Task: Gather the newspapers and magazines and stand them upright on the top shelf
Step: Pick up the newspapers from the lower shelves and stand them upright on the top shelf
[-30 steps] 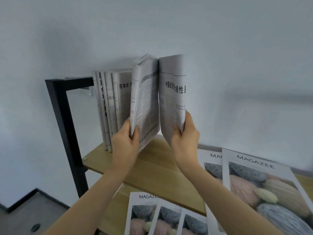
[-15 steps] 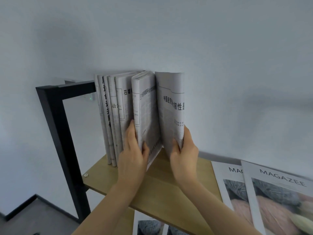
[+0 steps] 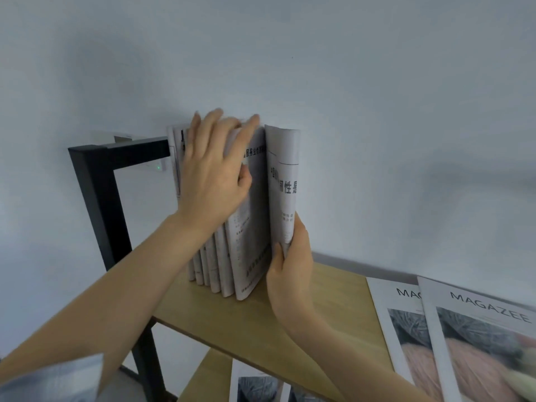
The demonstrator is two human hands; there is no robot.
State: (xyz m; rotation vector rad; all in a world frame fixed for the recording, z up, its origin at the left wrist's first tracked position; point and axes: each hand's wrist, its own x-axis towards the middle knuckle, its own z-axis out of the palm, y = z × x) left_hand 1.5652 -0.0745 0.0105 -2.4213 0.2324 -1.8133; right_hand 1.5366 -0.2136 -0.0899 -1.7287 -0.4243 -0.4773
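Several folded newspapers [image 3: 249,227] stand upright in a row on the wooden top shelf [image 3: 327,303], leaning toward the black frame post. My left hand [image 3: 211,175] lies flat with straight fingers against the upper part of the row, pressing it leftward. The rightmost newspaper [image 3: 285,181] stands slightly apart, and my right hand [image 3: 290,265] grips its lower edge between thumb and fingers. Two MAGAZEE magazines [image 3: 478,329] with yarn covers lie flat on the shelf at the right.
The black metal frame [image 3: 95,192] bounds the shelf's left end, with a small white device [image 3: 158,166] on the wall behind it. More magazines [image 3: 255,384] lie on the lower shelf. A white wall stands directly behind the shelf.
My left hand let go of the lower part of a newspaper and rose to press flat on the top of the row. The second newspaper has closed up against the row. The view moved closer.
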